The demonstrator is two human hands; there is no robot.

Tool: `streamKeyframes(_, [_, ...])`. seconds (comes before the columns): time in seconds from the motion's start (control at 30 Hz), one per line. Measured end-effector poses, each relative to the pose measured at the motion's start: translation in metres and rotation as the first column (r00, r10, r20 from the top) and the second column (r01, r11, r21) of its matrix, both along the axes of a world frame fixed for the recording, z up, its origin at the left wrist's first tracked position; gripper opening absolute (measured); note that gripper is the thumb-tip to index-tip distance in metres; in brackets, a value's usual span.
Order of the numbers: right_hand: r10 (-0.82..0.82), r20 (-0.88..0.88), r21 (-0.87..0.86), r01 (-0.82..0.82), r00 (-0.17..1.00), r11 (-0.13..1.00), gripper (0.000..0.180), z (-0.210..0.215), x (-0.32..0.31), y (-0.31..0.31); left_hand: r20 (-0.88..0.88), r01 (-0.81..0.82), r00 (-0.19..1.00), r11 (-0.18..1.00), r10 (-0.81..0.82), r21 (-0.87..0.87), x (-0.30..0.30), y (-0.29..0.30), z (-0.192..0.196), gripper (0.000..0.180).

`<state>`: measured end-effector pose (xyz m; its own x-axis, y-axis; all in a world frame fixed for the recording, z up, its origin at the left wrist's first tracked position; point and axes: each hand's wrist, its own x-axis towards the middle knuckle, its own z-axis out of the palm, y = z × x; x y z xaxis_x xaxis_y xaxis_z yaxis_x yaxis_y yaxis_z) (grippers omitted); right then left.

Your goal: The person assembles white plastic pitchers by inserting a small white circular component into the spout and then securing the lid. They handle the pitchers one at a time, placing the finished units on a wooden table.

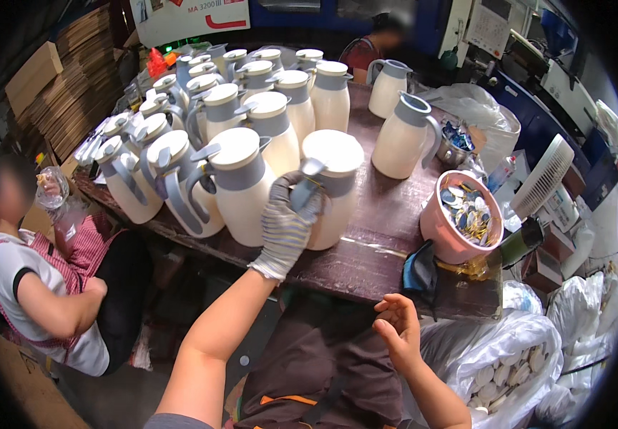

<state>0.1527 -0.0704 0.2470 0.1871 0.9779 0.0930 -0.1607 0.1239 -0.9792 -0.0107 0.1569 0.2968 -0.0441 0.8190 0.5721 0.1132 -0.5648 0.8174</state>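
Upright cream jug, grey handle

A table is crowded at its left and rear with lidded jugs standing close together; the frontmost jug is gripped at its handle by the left hand. Two lidless jugs are placed right of the cluster, with a bucket of small discs nearer the front-right edge. The right hand is held below the table edge, a bag of caps just to its right.
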Motion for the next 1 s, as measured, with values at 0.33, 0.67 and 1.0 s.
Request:
streamKeyframes(0.33, [-0.293,0.627,0.214,0.203,0.721,0.956,0.043,0.019,0.073,0.102,-0.385,0.290,0.911,0.898,-0.151,0.332,-0.003,-0.047,-0.006,0.053])
streamKeyframes(0.67, [-0.479,0.856,0.342,0.481,0.196,0.808,0.056,0.040,0.200,0.293,-0.853,0.115,0.503,0.989,-0.139,-0.093,0.012,0.033,-0.113,0.061])
streamKeyframes(1.0, [-0.330,0.785,0.310,0.128,0.525,0.942,0.031,0.010,0.132,0.289,-0.794,-0.043,0.596,0.982,-0.121,-0.183,0.034,0.025,-0.102,0.069])
